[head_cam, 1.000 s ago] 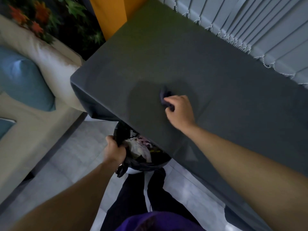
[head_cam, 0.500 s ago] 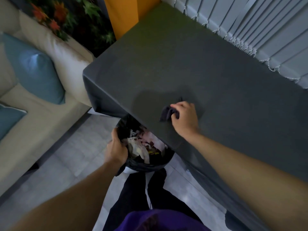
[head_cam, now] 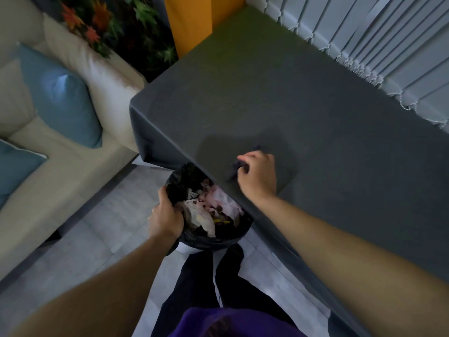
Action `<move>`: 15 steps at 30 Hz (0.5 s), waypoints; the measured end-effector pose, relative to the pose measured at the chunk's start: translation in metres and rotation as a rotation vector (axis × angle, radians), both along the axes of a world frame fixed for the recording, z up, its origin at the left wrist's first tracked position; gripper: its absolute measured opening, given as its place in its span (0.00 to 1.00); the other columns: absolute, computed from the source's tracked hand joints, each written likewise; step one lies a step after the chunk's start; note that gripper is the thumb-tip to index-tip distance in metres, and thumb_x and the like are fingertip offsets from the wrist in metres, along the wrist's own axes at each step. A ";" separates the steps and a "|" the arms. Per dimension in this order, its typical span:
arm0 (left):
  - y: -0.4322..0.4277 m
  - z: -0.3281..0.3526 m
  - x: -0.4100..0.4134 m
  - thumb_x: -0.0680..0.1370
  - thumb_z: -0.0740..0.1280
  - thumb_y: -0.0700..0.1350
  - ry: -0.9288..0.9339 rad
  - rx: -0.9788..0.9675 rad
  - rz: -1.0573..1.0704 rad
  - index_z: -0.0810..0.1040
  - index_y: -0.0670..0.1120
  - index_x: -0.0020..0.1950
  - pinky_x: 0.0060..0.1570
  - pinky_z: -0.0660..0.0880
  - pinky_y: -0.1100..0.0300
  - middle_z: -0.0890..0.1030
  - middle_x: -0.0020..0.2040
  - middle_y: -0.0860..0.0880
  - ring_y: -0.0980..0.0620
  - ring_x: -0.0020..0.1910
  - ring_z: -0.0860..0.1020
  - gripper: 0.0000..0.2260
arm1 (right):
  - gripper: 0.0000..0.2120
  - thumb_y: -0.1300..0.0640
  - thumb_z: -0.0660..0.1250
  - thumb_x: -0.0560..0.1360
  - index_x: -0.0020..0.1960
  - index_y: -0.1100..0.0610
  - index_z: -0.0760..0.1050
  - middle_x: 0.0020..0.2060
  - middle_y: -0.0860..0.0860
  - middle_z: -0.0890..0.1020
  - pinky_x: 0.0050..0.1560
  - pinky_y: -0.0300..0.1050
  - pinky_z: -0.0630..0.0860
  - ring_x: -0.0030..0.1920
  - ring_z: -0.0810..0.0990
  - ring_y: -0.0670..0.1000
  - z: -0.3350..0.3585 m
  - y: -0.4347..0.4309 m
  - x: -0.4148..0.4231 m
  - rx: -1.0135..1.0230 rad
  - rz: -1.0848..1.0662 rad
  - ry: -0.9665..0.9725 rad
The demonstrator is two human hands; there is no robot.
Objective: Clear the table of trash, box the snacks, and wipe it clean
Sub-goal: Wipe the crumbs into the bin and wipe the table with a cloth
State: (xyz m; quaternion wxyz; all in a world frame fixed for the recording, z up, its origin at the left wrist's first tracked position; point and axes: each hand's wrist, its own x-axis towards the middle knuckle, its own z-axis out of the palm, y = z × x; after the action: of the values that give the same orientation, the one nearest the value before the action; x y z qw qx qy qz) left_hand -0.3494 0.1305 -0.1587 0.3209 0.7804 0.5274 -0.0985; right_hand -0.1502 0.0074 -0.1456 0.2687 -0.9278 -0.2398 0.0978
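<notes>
A dark grey cloth covers the table [head_cam: 279,100]. My right hand [head_cam: 258,176] presses a small dark wiping cloth [head_cam: 234,167] onto the table close to its near edge, fingers curled around it. Just below that edge a bin with a black liner [head_cam: 184,181] holds crumpled paper and wrappers [head_cam: 209,205]. My left hand [head_cam: 165,215] grips the bin's left rim, holding it against the table's side. Part of the bin is hidden under the table edge.
A beige sofa [head_cam: 60,166] with blue cushions [head_cam: 60,96] stands to the left. An orange pillar [head_cam: 194,18] and a plant [head_cam: 114,23] lie at the far end. Vertical blinds [head_cam: 376,42] run along the table's right side. My legs [head_cam: 201,276] stand on the grey tiled floor.
My right hand has dragged the dark cloth across the table toward the near edge above the bin. My left hand keeps its hold on the bin rim.
</notes>
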 end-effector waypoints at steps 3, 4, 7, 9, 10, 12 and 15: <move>0.005 0.001 -0.001 0.78 0.56 0.42 0.008 -0.004 -0.001 0.55 0.55 0.72 0.49 0.77 0.40 0.78 0.50 0.38 0.34 0.46 0.78 0.23 | 0.14 0.65 0.66 0.73 0.55 0.55 0.83 0.51 0.47 0.81 0.57 0.44 0.74 0.56 0.72 0.51 0.000 -0.001 -0.029 0.050 0.340 0.093; 0.006 0.002 -0.001 0.78 0.56 0.42 0.007 -0.010 0.002 0.55 0.54 0.72 0.49 0.77 0.40 0.78 0.51 0.37 0.34 0.46 0.78 0.24 | 0.13 0.65 0.67 0.73 0.53 0.56 0.84 0.49 0.48 0.81 0.56 0.45 0.74 0.55 0.72 0.50 0.002 -0.004 -0.032 0.075 0.458 0.146; 0.010 0.004 0.000 0.78 0.57 0.42 0.016 -0.018 0.008 0.56 0.52 0.71 0.49 0.77 0.41 0.77 0.51 0.37 0.34 0.47 0.78 0.23 | 0.13 0.67 0.68 0.70 0.51 0.57 0.84 0.48 0.49 0.83 0.54 0.46 0.75 0.53 0.75 0.52 0.005 -0.013 -0.016 0.124 0.551 0.079; 0.011 0.004 0.001 0.79 0.58 0.42 0.031 -0.032 0.009 0.57 0.51 0.71 0.49 0.77 0.41 0.77 0.50 0.38 0.35 0.47 0.78 0.22 | 0.14 0.66 0.68 0.71 0.55 0.57 0.83 0.52 0.50 0.83 0.58 0.49 0.75 0.56 0.75 0.53 0.004 -0.021 0.001 0.112 0.278 -0.021; 0.010 0.004 0.001 0.79 0.58 0.43 0.038 -0.041 0.008 0.57 0.50 0.71 0.49 0.77 0.41 0.77 0.50 0.38 0.35 0.47 0.78 0.21 | 0.15 0.64 0.67 0.72 0.58 0.57 0.82 0.55 0.50 0.82 0.60 0.51 0.74 0.58 0.74 0.54 0.004 -0.025 0.007 0.066 0.173 -0.028; 0.008 0.004 0.001 0.79 0.59 0.43 0.049 -0.063 0.008 0.57 0.50 0.71 0.48 0.77 0.43 0.76 0.49 0.40 0.36 0.47 0.78 0.21 | 0.16 0.61 0.67 0.74 0.61 0.57 0.81 0.58 0.49 0.81 0.63 0.48 0.72 0.61 0.72 0.53 0.002 -0.031 0.010 -0.003 0.223 -0.016; 0.004 0.005 0.000 0.80 0.60 0.43 0.043 -0.091 0.018 0.57 0.50 0.71 0.48 0.78 0.43 0.78 0.50 0.38 0.36 0.46 0.78 0.21 | 0.12 0.64 0.67 0.74 0.55 0.56 0.83 0.53 0.47 0.83 0.58 0.39 0.72 0.57 0.73 0.49 0.002 -0.036 0.008 0.063 0.342 0.068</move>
State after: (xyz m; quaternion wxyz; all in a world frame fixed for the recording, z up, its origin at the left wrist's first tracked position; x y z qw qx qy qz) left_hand -0.3497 0.1343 -0.1535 0.3455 0.7581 0.5361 -0.1364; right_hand -0.1421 -0.0290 -0.1438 0.2849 -0.8609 -0.3877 0.1658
